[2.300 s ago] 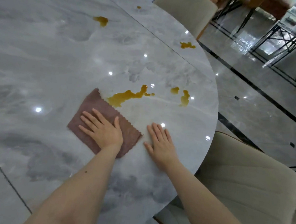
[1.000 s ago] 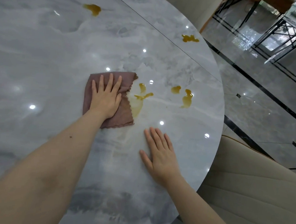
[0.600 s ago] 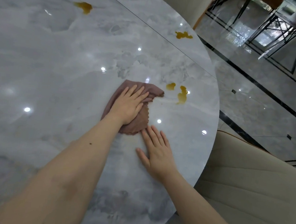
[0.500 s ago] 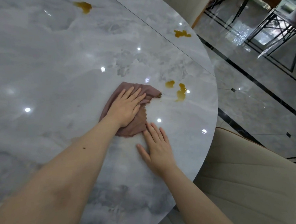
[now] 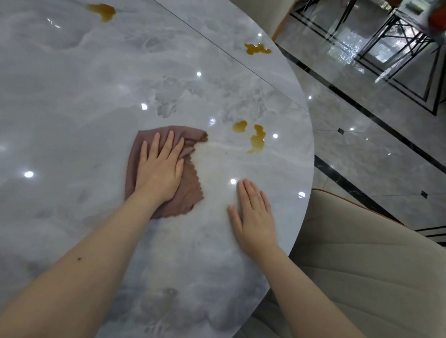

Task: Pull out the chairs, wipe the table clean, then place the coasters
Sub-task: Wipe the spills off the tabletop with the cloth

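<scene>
Wiping underway | left hand (image 5: 160, 168) flat, fingers straight, pressing brown cloth (image 5: 186, 190) on counter (image 5: 63, 91) | right hand (image 5: 252, 218) flat beside | amber spills (image 5: 256, 142) remain | chair (image 5: 367, 271) out | coasters unseen

Glossy marble table (image 5: 90, 85); matt woven cloth (image 5: 188, 190); padded fabric chair (image 5: 367, 284).
</scene>
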Motion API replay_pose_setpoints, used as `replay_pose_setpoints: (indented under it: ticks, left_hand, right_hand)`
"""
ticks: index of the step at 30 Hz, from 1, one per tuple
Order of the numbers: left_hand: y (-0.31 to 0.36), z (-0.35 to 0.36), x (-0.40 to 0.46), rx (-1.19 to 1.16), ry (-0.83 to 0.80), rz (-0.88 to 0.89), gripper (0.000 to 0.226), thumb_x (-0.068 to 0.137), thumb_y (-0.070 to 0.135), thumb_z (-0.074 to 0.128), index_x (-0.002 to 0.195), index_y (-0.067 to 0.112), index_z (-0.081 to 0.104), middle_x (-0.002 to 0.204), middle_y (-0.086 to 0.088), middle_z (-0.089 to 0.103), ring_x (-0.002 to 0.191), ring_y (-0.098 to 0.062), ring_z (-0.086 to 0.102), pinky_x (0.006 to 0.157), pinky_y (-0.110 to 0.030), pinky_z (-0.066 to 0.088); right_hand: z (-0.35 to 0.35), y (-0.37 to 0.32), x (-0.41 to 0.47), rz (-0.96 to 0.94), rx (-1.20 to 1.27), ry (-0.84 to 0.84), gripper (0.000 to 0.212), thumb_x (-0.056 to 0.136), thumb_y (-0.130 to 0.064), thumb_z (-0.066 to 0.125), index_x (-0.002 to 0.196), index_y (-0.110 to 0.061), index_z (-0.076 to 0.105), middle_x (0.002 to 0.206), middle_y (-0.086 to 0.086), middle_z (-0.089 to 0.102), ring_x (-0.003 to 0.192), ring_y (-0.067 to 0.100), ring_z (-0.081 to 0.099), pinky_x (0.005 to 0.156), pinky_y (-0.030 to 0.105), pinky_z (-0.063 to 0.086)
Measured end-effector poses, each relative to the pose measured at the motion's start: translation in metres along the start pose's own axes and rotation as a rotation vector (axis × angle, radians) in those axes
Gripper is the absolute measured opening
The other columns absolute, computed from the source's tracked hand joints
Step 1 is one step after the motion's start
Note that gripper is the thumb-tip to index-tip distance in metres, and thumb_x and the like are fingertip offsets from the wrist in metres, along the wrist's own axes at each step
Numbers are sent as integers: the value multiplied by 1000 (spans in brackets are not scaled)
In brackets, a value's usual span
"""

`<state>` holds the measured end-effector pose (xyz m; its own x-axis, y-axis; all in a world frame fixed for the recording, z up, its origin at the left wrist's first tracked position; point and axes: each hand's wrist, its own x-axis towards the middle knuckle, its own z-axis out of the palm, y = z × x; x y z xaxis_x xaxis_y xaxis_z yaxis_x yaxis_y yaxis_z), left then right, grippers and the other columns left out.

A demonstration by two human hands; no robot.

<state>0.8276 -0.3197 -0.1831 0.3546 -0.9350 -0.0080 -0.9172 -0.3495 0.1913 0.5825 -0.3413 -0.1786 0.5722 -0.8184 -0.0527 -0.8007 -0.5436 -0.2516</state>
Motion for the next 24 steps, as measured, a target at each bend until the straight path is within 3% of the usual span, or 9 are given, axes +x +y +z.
replay_pose_setpoints:
  ticks: [8,13,16,20,24]
  left_hand:
    - [75,13,45,-5,-14,159,52,101,34,25,151,23,17,159,-1,8,146,-28,3,117,-47,-1]
    - [65,12,16,11,-49,273,53,99,39,14,150,27,18,158,3,12,146,-26,6,116,-43,-1]
    - [36,7,-4,-22,-25,190,67,88,43,2,148,26,27,156,1,22,145,-29,14,116,-46,5]
    - [-5,2,-17,-13,65,27,56,95,38,16,147,23,31,155,-3,24,143,-33,18,114,-51,7]
    - [-1,3,-15,-10,67,-121,50,101,34,26,150,24,23,158,-1,14,145,-32,7,115,-51,-1]
  right_hand:
    - [-3,-2,2,21,-26,-38,65,97,-52,13,153,-21,4,160,-7,4,145,3,-6,120,28,-4]
    - [-3,-4,1,23,-37,-47,69,95,-57,9,153,-20,4,160,-5,5,146,6,-4,120,28,-3]
    - [-3,-4,1,23,-49,-49,70,94,-57,8,153,-20,3,160,-4,4,146,6,-4,118,26,-6]
    - [-5,-5,-1,24,-53,-56,67,95,-53,7,153,-19,1,160,-5,1,146,7,-5,119,27,-6]
    - [-4,-4,0,18,-53,-46,67,95,-52,7,153,-18,3,160,-3,3,147,8,-4,120,29,-5]
